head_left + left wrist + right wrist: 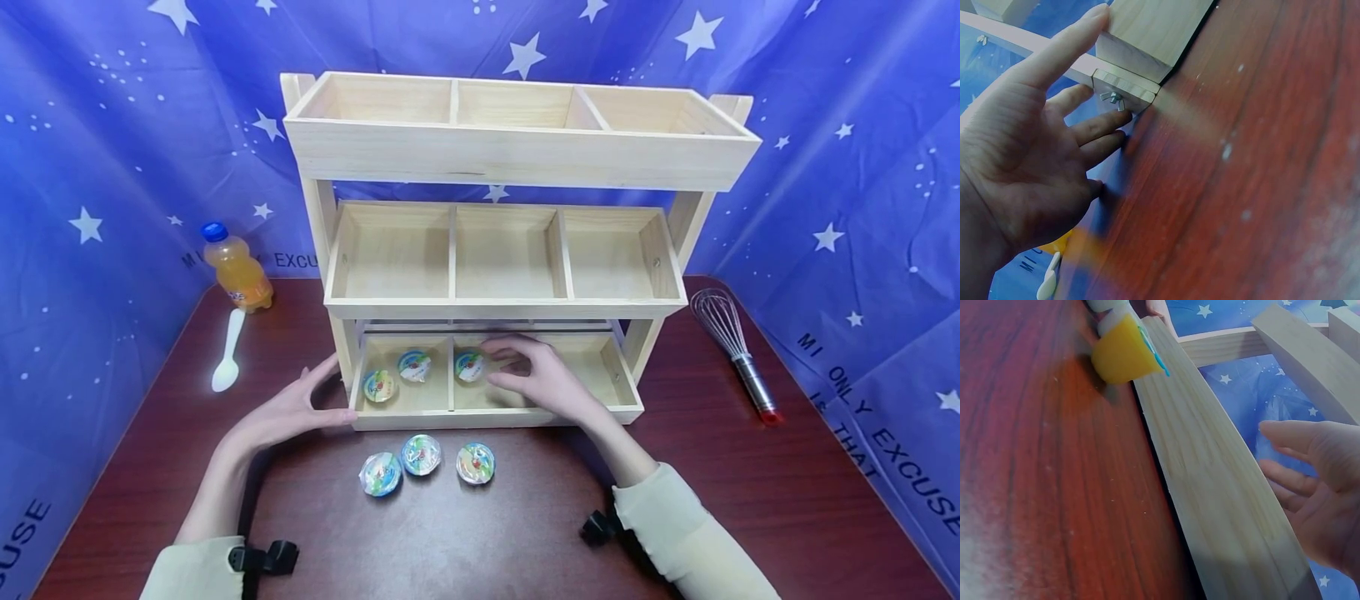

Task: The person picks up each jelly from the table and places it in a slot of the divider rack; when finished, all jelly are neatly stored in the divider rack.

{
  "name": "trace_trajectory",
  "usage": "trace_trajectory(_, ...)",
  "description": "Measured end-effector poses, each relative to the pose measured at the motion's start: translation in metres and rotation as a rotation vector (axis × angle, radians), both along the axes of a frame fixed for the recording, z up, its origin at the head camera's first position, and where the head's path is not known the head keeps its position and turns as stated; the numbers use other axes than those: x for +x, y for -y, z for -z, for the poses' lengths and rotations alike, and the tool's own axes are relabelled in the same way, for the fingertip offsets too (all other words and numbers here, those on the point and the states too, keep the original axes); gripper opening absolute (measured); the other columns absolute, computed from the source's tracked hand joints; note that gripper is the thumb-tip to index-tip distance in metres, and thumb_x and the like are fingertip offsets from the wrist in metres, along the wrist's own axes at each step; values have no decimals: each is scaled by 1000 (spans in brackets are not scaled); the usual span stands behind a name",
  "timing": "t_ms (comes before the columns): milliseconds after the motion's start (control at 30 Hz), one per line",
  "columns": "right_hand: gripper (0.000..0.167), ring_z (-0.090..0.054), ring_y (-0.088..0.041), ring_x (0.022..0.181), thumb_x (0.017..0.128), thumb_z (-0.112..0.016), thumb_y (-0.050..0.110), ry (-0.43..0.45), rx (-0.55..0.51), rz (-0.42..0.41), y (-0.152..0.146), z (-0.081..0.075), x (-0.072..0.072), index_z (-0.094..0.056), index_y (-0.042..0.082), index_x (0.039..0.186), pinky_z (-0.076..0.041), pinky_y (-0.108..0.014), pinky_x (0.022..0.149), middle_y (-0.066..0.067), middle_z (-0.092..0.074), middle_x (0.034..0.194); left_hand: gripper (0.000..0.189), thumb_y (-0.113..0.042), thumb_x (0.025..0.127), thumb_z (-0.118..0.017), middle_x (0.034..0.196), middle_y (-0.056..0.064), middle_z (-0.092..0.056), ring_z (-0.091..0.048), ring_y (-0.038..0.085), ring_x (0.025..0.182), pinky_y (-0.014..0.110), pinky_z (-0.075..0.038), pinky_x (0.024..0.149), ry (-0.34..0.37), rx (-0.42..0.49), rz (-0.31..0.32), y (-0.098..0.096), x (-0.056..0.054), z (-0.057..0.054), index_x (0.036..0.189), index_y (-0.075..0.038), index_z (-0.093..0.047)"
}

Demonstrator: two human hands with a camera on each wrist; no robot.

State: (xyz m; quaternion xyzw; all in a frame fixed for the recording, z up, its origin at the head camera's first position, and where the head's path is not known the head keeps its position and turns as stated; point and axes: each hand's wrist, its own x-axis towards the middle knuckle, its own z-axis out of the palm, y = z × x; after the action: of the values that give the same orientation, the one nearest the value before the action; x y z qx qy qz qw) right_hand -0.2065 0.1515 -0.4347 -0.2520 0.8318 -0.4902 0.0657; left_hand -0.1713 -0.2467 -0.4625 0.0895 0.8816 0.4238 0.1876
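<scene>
**Hands at bottom tier of wooden rack**

Left hand [288, 408] open, fingers straight, resting against the left front corner of the wooden rack [517, 158]; thumb on the corner post in the left wrist view. Right hand [536, 379] inside the bottom tier's middle compartment, fingers relaxed and spread, holding nothing, just beside a jelly cup [469, 366] there. Two more cups [397, 375] sit in the bottom left compartment. Three cups [423, 462] lie in a row on the tabletop [750, 500], just in front of the rack. Upper two tiers hold nothing visible. Orange drink bottle [236, 268] and white spoon [228, 354] left of rack; whisk [731, 346] right of it.
</scene>
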Motion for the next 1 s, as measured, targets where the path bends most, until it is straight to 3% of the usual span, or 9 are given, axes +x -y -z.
trace_trajectory(200, 39, -74, -28, 107, 92, -77, 13, -18, -35, -11, -1, 1, 7, -68, 3, 128, -61, -30, 92, -15, -74, 121, 107, -48, 85, -79, 174, 16, -12, 8, 56, 156, 83, -4, 117, -9, -3, 3, 0, 0, 1, 166, -34, -12)
trace_trajectory(467, 40, -74, -33, 106, 91, -78, 11, -11, -65, -93, -1, -6, 15, -68, 4, 129, -61, -29, 91, -16, -75, 120, 106, -49, 85, -79, 174, 18, -13, 8, 59, 155, 83, -6, 117, -9, -18, -1, 1, 1, 1, 167, -32, -12)
trace_trajectory(800, 50, -71, -38, 112, 90, -79, 10, 131, -100, -332, 1, -17, 28, -62, 0, 136, -60, -41, 99, -22, -73, 121, 106, -48, 85, -79, 174, 16, -13, 8, 56, 156, 83, -5, 117, -10, -8, 4, 0, 1, -1, 166, -34, -12)
trace_trajectory(1000, 53, -70, -34, 120, 89, -81, 12, 144, -29, -462, 3, -19, 34, -62, 7, 138, -57, -34, 106, -18, -71, 130, 106, -48, 85, -79, 174, 17, -13, 8, 57, 156, 83, -5, 117, -12, -9, 2, 0, 1, -1, 166, -32, -13)
